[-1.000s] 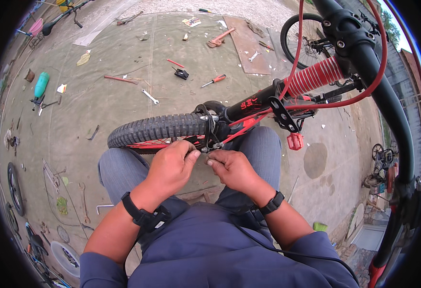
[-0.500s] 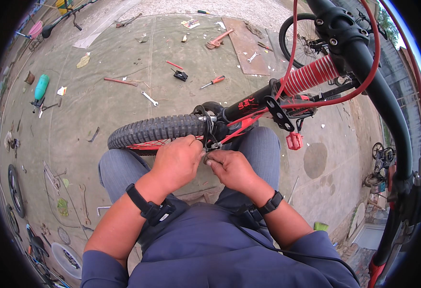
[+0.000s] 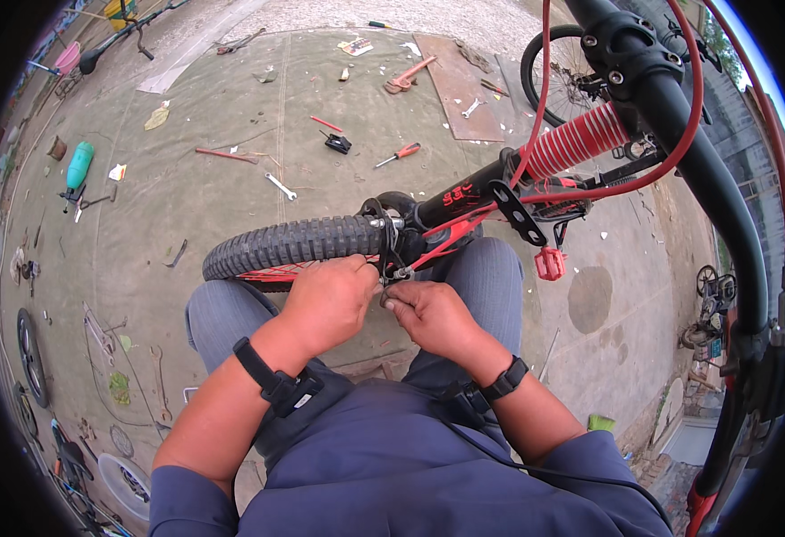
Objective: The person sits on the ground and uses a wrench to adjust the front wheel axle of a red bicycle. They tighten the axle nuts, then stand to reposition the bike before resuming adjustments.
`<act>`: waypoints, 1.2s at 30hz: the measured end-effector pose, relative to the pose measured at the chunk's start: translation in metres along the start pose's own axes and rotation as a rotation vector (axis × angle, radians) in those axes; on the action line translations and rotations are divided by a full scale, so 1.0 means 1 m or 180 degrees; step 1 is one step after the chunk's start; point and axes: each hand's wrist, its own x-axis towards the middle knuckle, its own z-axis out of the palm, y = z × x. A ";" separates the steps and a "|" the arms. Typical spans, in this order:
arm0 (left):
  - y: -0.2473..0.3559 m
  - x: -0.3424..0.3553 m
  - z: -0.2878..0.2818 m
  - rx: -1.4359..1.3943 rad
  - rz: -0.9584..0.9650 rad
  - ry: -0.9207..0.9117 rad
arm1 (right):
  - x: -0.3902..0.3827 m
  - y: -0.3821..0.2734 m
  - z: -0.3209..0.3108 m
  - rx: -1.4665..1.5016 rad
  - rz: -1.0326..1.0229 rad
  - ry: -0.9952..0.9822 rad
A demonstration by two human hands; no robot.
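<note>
A bicycle's knobbly front tyre (image 3: 294, 243) rests between my knees, its red spokes showing below the tread. Both hands meet at the brake arm (image 3: 391, 243) beside the wheel. My left hand (image 3: 334, 300) is closed, fingertips against the lower end of this brake, what they grip hidden behind the knuckles. Close by, my right hand (image 3: 433, 313) pinches thumb and forefinger on a small dark piece I cannot make out. A red brake cable (image 3: 451, 237) runs from the brake up past the black fork (image 3: 451, 201) and its red bellows (image 3: 580, 141).
The black handlebar (image 3: 706, 152) arches over the right side. On the green ground sheet lie a spanner (image 3: 280, 186), a screwdriver (image 3: 398, 155), a red pipe wrench (image 3: 409, 75) and a teal bottle (image 3: 79, 166). Another bicycle wheel (image 3: 558, 76) stands behind.
Both hands stay at the brake with almost no movement. The view has shifted very slightly; nothing is visibly taken hold of or let go.
</note>
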 end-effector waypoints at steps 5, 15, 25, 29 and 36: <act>-0.002 -0.003 0.002 -0.0206 -0.0030 0.0149 | 0.000 -0.001 -0.001 -0.0027 0.0007 -0.0011; -0.005 0.009 0.000 -0.1562 -0.1201 -0.0857 | 0.002 -0.003 -0.003 -0.0008 0.0065 -0.0093; -0.004 0.006 -0.005 -0.0026 0.0086 -0.0261 | 0.002 0.000 -0.001 -0.0010 -0.0018 -0.0084; -0.007 0.005 -0.006 0.0498 0.0503 -0.0171 | 0.003 -0.001 -0.003 -0.0080 0.0069 -0.0149; -0.005 0.000 0.006 -0.2412 -0.1798 -0.0886 | 0.004 0.000 -0.003 -0.0010 0.0088 -0.0135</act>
